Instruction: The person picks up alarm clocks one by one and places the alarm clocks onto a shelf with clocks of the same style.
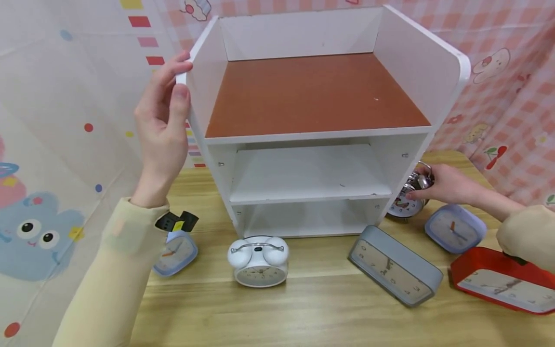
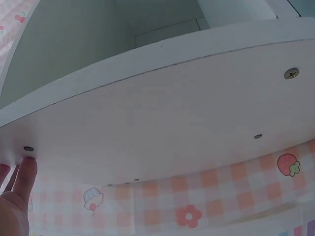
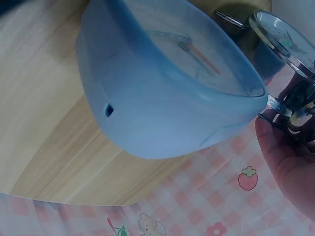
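Where clearance is tight, the hold needs care

Although the wooden table (image 1: 277, 318) carries several clocks, the tightest spot lies towards the right rear. Nearest is the red clock (image 1: 503, 282), far right, under the right forearm. The grey clock (image 1: 394, 265) sits angled to its left; the white twin-bell clock (image 1: 259, 262) stands front and centre. A pale blue clock (image 1: 175, 253) is left of that, partly hidden by the left forearm. A second blue clock (image 1: 455, 229) sits just beside the item in hand.

The right hand (image 1: 455, 184) grasps the chrome alarm clock (image 1: 405, 205), thumb to the front, beside the outer right wall of the cabinet (image 1: 299, 133). Whether its feet bear weight is unconfirmed. Handling this clock is judged the step in hand: hold the body rather than the thin handle, and clear its blue neighbour before turning.

The left hand (image 1: 162, 115) is not clenched; its fingers touch the cabinet's upper left panel. Light pressure is advised, lest the cabinet shift. Checked cloth (image 1: 520, 53) hangs behind.
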The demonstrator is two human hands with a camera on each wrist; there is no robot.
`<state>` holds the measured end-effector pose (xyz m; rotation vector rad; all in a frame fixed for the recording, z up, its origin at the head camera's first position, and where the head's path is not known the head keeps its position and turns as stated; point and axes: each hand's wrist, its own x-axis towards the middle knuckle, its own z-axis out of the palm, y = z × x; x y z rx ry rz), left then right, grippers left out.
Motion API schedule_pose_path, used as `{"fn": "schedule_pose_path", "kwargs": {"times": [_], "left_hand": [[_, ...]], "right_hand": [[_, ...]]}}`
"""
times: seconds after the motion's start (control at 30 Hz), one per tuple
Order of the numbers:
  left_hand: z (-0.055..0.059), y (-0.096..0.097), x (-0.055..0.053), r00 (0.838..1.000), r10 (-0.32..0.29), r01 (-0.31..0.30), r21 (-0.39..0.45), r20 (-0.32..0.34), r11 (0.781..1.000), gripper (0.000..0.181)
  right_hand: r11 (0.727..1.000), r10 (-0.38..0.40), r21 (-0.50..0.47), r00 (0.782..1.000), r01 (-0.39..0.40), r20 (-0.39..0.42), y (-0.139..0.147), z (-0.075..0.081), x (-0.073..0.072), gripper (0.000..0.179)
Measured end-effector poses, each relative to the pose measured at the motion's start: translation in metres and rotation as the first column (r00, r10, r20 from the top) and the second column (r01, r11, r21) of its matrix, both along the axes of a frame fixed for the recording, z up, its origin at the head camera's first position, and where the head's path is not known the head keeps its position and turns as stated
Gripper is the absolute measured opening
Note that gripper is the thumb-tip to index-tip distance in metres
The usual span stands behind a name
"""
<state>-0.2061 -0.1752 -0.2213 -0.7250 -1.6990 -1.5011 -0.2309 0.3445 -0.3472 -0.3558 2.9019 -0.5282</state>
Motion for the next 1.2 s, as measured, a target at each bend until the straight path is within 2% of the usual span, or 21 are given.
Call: {"fn": "schedule_pose_path", "kwargs": {"times": [0.13, 0.37, 0.73, 0.93, 1.13, 1.2], "left_hand": [[0.0, 0.0, 0.001, 1.0, 0.019, -0.019, -0.021, -0.003, 1.0, 0.044], [-0.001, 0.003, 0.002, 1.0, 0.013, -0.013, -0.022, 0.011, 1.0, 0.038], [-0.001, 0.002, 0.001, 1.0, 0.005, -0.005, -0.009, -0.005, 1.0, 0.041], [-0.003, 0.001, 0.001, 1.0, 0.007, -0.007, 0.01, 0.003, 1.0, 0.036], [-0.002, 0.001, 0.001, 1.0, 0.013, -0.013, -0.006, -0.001, 1.0, 0.039], [-0.002, 0.002, 0.001, 1.0, 0.008, -0.008, -0.007, -0.005, 1.0, 0.04]], "right_hand": [[1.0, -0.009, -0.008, 1.0, 0.009, 0.0, -0.001, 0.0, 0.001, 0.051], [0.999, -0.024, -0.05, 0.999, 0.023, -0.024, 0.005, 0.005, 0.01, 0.051], [0.992, -0.127, -0.026, 0.987, 0.125, -0.1, 0.017, 0.044, 0.023, 0.054], [0.984, -0.176, 0.016, 0.975, 0.18, -0.136, 0.02, 0.059, 0.033, 0.08], [0.983, -0.18, -0.005, 0.965, 0.183, -0.193, 0.024, 0.069, 0.045, 0.067], [0.98, -0.195, 0.0, 0.958, 0.2, -0.209, 0.024, 0.073, 0.05, 0.067]]}}
